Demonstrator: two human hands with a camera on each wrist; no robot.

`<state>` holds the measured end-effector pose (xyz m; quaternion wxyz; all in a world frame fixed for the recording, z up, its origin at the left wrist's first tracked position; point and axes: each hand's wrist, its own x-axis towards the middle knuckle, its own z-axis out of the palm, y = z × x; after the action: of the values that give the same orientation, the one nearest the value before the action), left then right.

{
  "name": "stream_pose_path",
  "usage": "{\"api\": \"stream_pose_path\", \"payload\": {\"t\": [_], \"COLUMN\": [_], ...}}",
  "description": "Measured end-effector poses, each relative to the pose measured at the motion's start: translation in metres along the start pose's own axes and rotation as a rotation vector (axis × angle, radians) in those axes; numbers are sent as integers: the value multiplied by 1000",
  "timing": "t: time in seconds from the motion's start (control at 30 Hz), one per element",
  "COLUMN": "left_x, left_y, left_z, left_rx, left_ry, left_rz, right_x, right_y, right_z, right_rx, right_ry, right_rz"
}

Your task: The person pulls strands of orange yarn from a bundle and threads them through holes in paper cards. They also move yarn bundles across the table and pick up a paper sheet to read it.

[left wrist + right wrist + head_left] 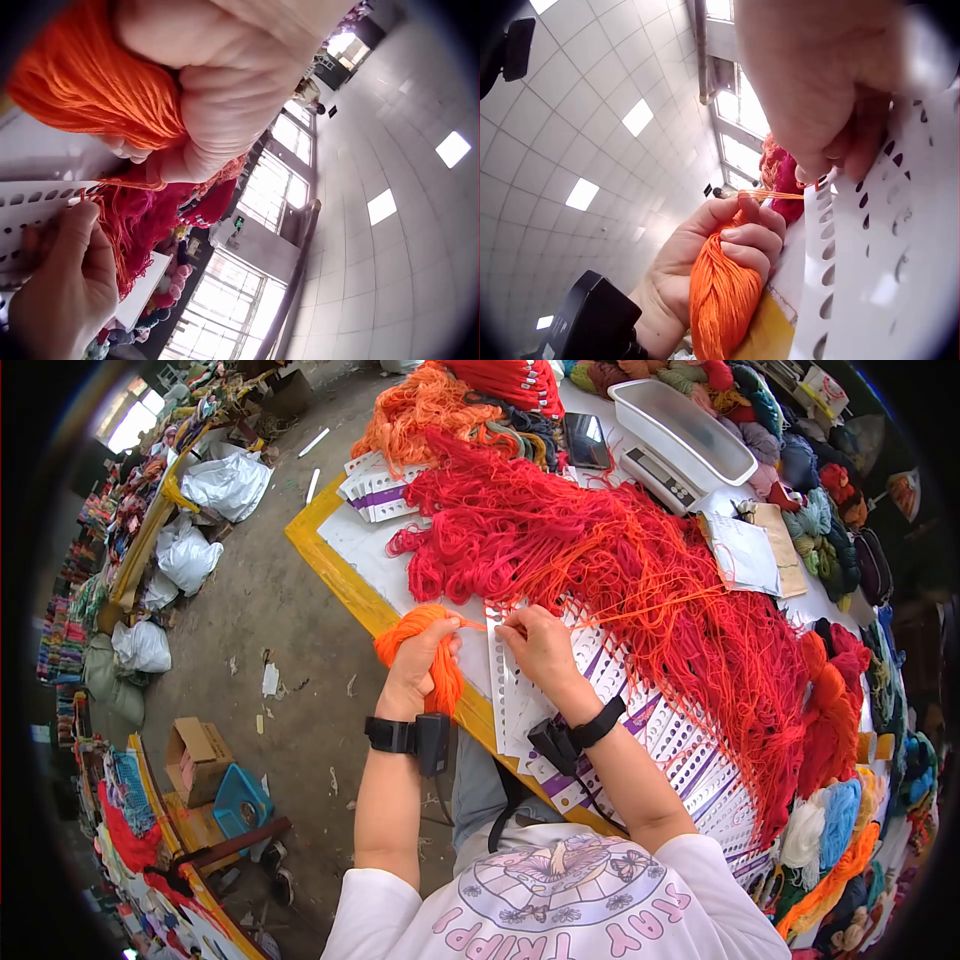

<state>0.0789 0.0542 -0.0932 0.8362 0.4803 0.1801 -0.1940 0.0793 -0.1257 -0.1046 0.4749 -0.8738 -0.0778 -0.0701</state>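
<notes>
A bright orange skein of thread [398, 636] lies in my left hand [422, 658], whose fingers wrap round it. In the right wrist view, thin orange strands [776, 194] run from the top of that hand across to my right hand [545, 652]. Thumb and forefinger of the right hand pinch the strands at the edge of a white card with punched holes [826, 251]. More such cards [665, 745] with purple bands fan out along the table's near side. A big tangle of red and orange thread [560, 540] lies just beyond both hands.
Behind the tangle are a scale with a white tray [685, 435], a phone [587, 440] and a white packet [741, 553]. Colourful yarn bundles [840, 825] line the right side. The table's yellow edge [335, 575] borders the floor, where a cardboard box [197, 758] stands.
</notes>
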Motion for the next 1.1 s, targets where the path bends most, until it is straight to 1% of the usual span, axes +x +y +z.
{"api": "stream_pose_path", "payload": {"t": [0.07,0.17,0.27,0.37,0.47,0.5,0.57,0.6,0.67,0.7,0.73,0.77,0.8,0.83,0.87,0.9,0.97,1.0,1.03,1.07,1.1], "left_x": [-2,0,-5,-9,-14,-12,-9,-5,-7,12,2,7,5,-3,-3,-11,-25,-40,-48,-53,-54], "left_y": [-1,-4,-1,-2,-7,-10,-20,-18,-2,5,37,56,78,90,97,105,107,108,102,92,77], "left_z": [5,1,6,16,23,27,30,32,26,-16,-24,-70,-105,-147,-198,-198,-198,-170,-132,-99,-65], "left_rx": [-52,-56,-60,-11,183,366,729,1051,631,487,204,-81,-188,-101,-142,-184,-66,-9,52,128,111], "left_ry": [-5,-114,-145,-179,-215,-223,-233,-232,120,138,165,109,246,433,474,515,620,676,518,212,58], "left_rz": [27,34,-61,55,89,81,59,438,-41,34,81,156,222,366,436,505,529,543,488,427,345], "right_x": [2,1,1,-1,-2,-2,-1,-2,-4,-5,-6,-6,-6,-6,-5,-5,-5,-4,-4,-4,-4], "right_y": [-8,-7,-5,-3,-2,-2,2,1,-6,-9,-6,-7,-9,-11,-10,-7,-1,3,5,-5,-17], "right_z": [-5,-6,-7,-8,-8,-8,-4,-3,-1,-1,1,0,-2,-3,-2,-1,3,5,6,1,-2], "right_rx": [-6,13,6,35,175,235,119,61,95,112,98,104,112,122,139,156,179,187,195,267,361], "right_ry": [-27,-34,-36,-35,-21,-15,3,9,61,88,96,90,86,83,98,111,115,107,97,88,42], "right_rz": [22,20,10,-3,7,16,59,83,102,111,94,110,127,143,145,147,143,134,122,136,96]}}
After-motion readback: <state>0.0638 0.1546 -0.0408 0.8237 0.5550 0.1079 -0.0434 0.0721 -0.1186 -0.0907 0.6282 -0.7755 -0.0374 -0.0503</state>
